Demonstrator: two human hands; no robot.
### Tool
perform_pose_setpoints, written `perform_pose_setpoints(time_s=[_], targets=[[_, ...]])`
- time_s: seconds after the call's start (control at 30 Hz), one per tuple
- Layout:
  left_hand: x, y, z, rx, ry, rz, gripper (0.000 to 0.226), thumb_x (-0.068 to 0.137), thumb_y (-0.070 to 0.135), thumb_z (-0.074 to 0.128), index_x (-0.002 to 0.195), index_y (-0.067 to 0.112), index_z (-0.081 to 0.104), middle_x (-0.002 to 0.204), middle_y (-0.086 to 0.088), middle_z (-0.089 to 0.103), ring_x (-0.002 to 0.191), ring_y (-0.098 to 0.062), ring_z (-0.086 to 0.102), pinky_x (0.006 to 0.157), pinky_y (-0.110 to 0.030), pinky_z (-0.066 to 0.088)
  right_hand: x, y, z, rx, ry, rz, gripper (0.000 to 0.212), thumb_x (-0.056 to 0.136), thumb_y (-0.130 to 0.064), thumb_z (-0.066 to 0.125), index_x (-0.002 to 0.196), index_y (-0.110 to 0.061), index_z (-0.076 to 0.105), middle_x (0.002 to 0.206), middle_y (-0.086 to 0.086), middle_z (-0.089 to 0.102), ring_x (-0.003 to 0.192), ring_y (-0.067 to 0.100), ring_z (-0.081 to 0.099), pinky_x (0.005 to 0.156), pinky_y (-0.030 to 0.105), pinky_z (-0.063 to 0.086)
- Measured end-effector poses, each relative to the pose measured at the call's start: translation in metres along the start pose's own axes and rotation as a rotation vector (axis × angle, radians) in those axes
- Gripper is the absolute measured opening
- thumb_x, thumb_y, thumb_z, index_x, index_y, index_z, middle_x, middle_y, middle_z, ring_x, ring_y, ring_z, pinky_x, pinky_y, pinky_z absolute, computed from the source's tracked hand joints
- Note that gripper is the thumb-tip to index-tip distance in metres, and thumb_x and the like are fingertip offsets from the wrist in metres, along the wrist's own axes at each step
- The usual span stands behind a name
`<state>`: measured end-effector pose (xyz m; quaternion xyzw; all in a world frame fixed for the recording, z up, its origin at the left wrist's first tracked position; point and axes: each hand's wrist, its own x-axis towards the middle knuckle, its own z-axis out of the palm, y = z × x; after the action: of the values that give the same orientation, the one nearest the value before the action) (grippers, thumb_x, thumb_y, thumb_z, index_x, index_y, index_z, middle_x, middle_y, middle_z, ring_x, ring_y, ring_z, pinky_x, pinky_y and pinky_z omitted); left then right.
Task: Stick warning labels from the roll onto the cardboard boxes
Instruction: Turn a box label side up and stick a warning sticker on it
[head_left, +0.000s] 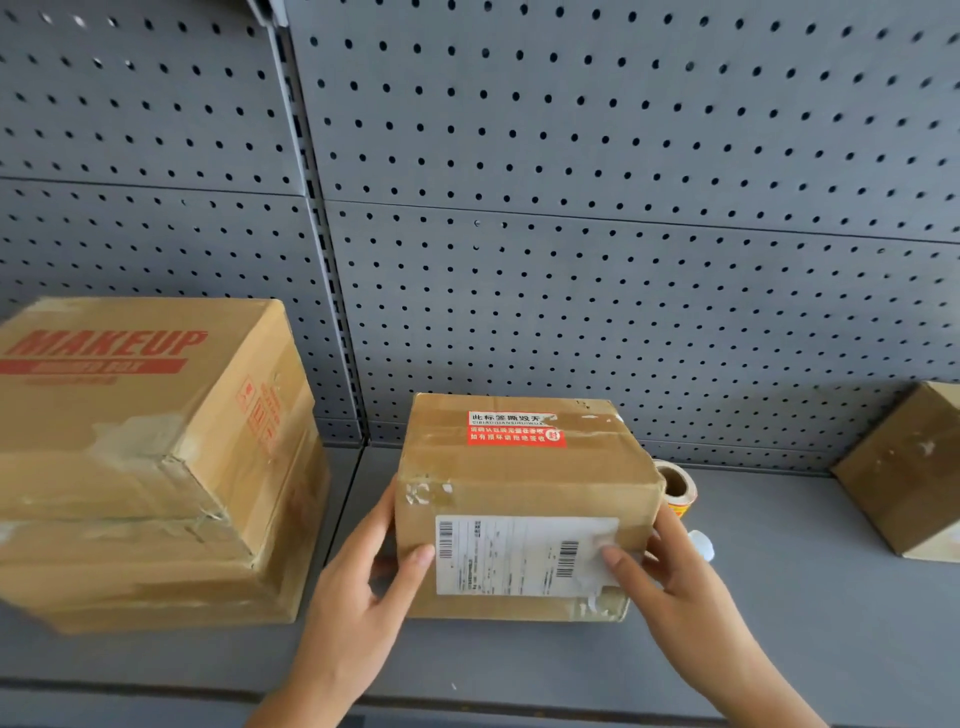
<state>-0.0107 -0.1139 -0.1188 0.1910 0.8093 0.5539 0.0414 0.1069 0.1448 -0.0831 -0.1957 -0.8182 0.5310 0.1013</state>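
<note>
Between both hands sits the middle box (524, 499) on the shelf (779, 597), red warning label (514, 430) already on its top. Left hand (358, 592) flat on the left face, thumb on the front; right hand (670, 577) cupping the front-right corner, fingers on the shipping label (524, 555). Both hands are spread in a clamp, neither pinching anything. Label roll (678, 488) stands just behind the box's right rear corner, half hidden, core opening facing the camera. Right hand is nearer to it: roll lies up and back from that hand. Unlabelled-looking box (909, 467) is far right; big box (140, 447) far left. Likely next: right hand goes for the roll.
</note>
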Motion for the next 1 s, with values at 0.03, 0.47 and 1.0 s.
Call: perform_pose_setpoints(time_s=[0.03, 0.47, 1.0], targets=[[0.002, 0.006, -0.004, 0.001, 0.027, 0.0, 0.059, 0.089, 0.042, 0.064, 0.143, 0.05, 0.045, 0.121, 0.029, 0.069, 0.107, 0.0, 0.07, 0.085, -0.021, 0.059, 0.0, -0.006, -0.005, -0.012, -0.02, 0.009, 0.045, 0.097, -0.021, 0.064, 0.128, -0.053, 0.051, 0.11, -0.018, 0.073, 0.104, 0.001, 0.07, 0.082, 0.013, 0.054], [0.047, 0.043, -0.024, 0.338, -0.165, -0.304, 0.055, 0.093, 0.069, 0.039, 0.134, 0.038, 0.057, 0.109, 0.022, 0.069, 0.101, -0.01, 0.066, 0.085, -0.034, 0.055, 0.05, -0.028, -0.02, -0.338, -0.275, 0.282, 0.067, 0.072, -0.085, 0.046, 0.106, -0.03, 0.064, 0.101, -0.005, 0.075, 0.089, 0.019, 0.076, 0.09, 0.047, 0.06], [0.051, 0.074, -0.018, 0.579, 0.104, 0.049, 0.051, 0.093, 0.062, 0.036, 0.129, 0.03, 0.056, 0.1, 0.02, 0.064, 0.091, -0.005, 0.061, 0.065, -0.031, 0.047, 0.035, 0.024, -0.058, -0.985, -0.082, 0.033, 0.048, 0.089, -0.057, 0.064, 0.13, -0.037, 0.054, 0.125, -0.019, 0.061, 0.11, 0.011, 0.056, 0.086, 0.026, 0.045]])
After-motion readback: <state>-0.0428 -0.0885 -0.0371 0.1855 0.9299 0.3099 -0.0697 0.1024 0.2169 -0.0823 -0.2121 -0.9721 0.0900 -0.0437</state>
